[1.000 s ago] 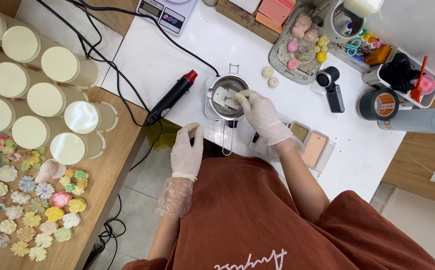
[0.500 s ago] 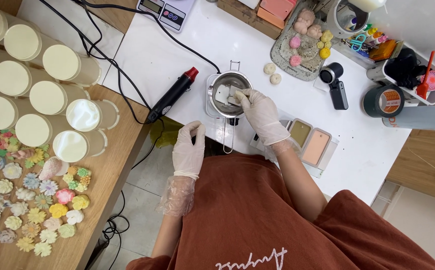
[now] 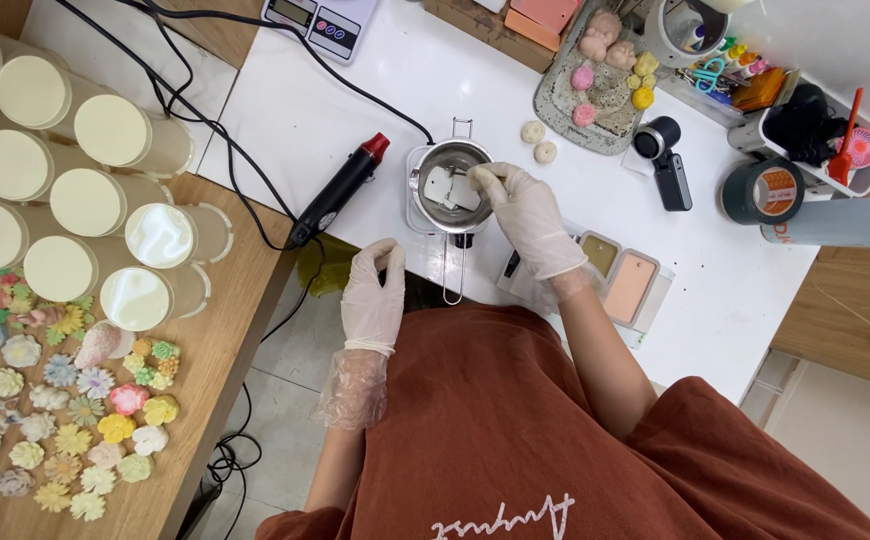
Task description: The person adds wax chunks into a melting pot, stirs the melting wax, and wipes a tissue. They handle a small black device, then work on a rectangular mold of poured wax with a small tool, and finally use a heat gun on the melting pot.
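Small steel melting pot, round, upright on the white surface, wire loop at far rim, thin handle toward the person. Inside: flat white wax pieces, solid, angular, overlapping on the pot bottom. One small white piece sits at the pot's right rim, pinched in gloved fingertips.

Your pot sits mid-table, heat gun just left, scale far behind it, candles well left, tape far right.
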